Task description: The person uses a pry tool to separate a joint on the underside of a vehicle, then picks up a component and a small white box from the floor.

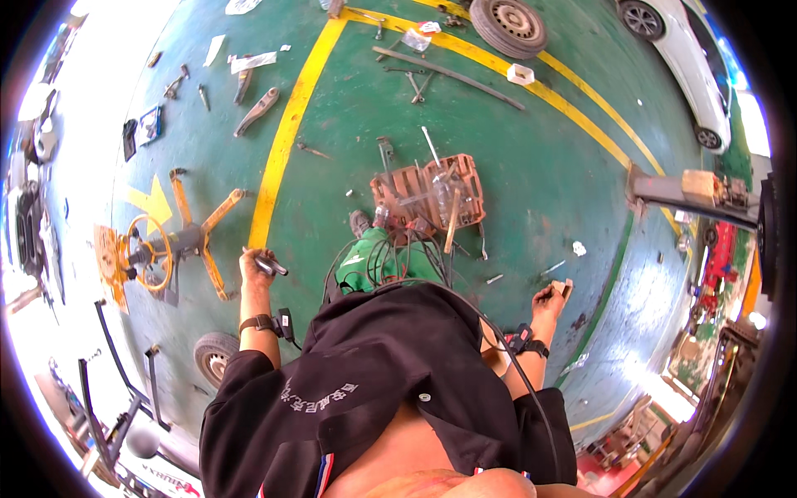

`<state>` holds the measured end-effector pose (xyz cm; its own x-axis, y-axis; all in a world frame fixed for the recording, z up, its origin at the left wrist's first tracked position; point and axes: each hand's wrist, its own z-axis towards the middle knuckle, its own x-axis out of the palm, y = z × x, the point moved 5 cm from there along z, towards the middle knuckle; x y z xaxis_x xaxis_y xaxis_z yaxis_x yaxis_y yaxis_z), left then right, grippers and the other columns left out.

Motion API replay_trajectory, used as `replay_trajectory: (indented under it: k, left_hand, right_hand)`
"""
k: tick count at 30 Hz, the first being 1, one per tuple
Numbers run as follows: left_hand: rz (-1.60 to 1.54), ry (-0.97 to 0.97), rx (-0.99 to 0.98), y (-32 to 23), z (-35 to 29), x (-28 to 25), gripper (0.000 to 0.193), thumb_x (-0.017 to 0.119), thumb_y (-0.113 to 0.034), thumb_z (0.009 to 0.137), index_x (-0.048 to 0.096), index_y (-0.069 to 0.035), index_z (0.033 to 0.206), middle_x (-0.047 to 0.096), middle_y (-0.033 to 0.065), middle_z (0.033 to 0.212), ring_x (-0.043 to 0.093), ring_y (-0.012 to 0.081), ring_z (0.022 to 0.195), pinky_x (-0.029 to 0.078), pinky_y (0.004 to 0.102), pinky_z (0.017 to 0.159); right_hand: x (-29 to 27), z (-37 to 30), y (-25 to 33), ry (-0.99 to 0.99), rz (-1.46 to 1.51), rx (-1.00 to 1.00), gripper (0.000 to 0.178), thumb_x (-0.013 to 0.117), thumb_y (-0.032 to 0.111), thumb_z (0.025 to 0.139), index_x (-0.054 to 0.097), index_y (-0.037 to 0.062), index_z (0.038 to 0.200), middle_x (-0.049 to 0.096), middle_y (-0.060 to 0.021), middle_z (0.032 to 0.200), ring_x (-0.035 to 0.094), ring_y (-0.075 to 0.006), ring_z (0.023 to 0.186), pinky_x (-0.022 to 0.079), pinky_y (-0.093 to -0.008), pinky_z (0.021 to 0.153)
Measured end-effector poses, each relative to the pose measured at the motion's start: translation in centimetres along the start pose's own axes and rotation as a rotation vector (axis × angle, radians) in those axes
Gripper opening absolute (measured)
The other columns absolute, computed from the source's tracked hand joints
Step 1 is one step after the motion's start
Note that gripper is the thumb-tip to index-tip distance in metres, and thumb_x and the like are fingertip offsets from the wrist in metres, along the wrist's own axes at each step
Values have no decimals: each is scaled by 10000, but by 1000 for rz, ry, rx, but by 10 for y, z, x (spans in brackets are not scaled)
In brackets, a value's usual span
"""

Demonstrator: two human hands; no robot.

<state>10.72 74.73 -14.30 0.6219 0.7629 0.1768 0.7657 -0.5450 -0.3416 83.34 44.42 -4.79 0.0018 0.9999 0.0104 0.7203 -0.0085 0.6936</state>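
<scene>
My left hand (254, 270) is closed around a short, dark metal piece (272, 266) with a shiny end, held out to the left. Its exact kind is too small to make out. Out to the right, my right hand (546, 304) grips a small tan block (567, 288) by its edge. Between the hands, on the floor beyond my feet, lies an open reddish-orange tool case (471, 191). Metal tools and a clear plastic bottle (442, 196) rest on it, along with a wooden handle (452, 222). Black cables (390, 253) hang in front of my green trousers.
A yellow stand with a steering wheel (150, 252) is at the left, near a tire (217, 358). Control arms (257, 111), wrenches (415, 85) and a long bar (452, 76) lie farther off on the green floor. A lift arm (672, 189) juts from the right, near a white car (685, 66).
</scene>
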Motion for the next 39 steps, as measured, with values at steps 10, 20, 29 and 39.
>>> replay_trajectory:
  k: [10, 20, 29, 39]
  left_hand:
    - [-173, -250, -75, -42, -9, -26, 187, 471, -83, 805, 408, -24, 971, 533, 86, 766, 558, 233, 654, 470, 369, 630]
    - [139, -162, 34, -79, 41, 116, 126, 482, -97, 757, 480, -32, 865, 563, 90, 708, 571, 244, 626, 493, 392, 616]
    - [364, 138, -69, 19, 52, 391, 143, 482, -73, 717, 478, 17, 827, 554, 139, 689, 577, 283, 638, 514, 401, 571]
    - [482, 185, -143, 84, -24, 544, 196, 500, -84, 755, 513, 46, 900, 560, 120, 763, 572, 254, 678, 495, 375, 645]
  right_hand:
    - [65, 21, -14, 1, 131, -34, 78, 515, 95, 827, 580, 85, 785, 562, 11, 660, 506, -102, 558, 425, -241, 517]
    - [10, 35, -27, -186, 167, 21, 113, 510, 101, 835, 551, 94, 730, 525, 11, 609, 472, -110, 519, 406, -241, 493]
    - [18, 109, 7, -401, 209, 135, 161, 531, 95, 831, 509, 97, 672, 512, 4, 598, 456, -108, 502, 404, -227, 469]
    - [208, 200, 98, -162, 91, 60, 94, 496, 71, 839, 567, 68, 777, 524, 0, 633, 490, -111, 560, 410, -229, 506]
